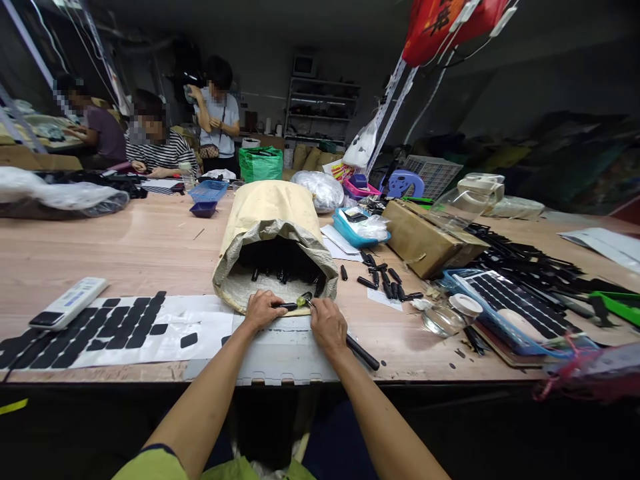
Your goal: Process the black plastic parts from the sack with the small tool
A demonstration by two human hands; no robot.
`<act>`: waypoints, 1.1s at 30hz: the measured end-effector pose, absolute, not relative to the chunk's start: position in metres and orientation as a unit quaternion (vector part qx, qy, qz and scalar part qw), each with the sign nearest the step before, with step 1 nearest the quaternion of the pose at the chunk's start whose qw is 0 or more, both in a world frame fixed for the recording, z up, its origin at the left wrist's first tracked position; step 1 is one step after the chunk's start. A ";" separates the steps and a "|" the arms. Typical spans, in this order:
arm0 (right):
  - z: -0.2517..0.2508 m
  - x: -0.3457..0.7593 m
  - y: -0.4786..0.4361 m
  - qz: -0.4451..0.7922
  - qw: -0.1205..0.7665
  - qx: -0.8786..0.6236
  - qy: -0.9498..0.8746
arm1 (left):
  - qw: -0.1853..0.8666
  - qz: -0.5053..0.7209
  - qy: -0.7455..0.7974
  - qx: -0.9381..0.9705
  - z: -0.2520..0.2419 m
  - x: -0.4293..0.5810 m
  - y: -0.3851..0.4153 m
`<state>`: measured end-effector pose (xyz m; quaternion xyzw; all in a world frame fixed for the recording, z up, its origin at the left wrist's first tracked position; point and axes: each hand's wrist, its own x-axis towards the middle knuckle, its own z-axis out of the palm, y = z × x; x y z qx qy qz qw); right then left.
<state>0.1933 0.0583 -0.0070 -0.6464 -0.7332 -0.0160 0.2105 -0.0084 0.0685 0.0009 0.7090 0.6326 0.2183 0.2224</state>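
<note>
Only illegible characters, on red bag (429, 39)

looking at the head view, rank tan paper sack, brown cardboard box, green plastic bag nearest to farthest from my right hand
From the right hand:
1. Tan paper sack: ahead, slightly left, open mouth beside the hand.
2. Brown cardboard box: ahead, to the right.
3. Green plastic bag: beyond the sack, ahead-left.
</note>
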 end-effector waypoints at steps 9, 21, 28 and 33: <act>-0.015 0.190 0.056 -0.065 0.189 -0.653 -0.731 | 0.293 0.313 0.598 0.677 0.024 -0.009 0.045; -0.009 0.187 0.054 -0.053 0.171 -0.664 -0.726 | 0.486 0.055 0.634 0.599 -0.058 0.007 -0.123; -0.008 0.188 0.053 -0.053 0.173 -0.662 -0.727 | 0.459 -0.072 0.717 0.519 -0.115 0.007 -0.121; -0.010 0.187 0.054 -0.061 0.175 -0.662 -0.727 | 0.533 -0.026 0.548 0.644 -0.041 0.002 -0.117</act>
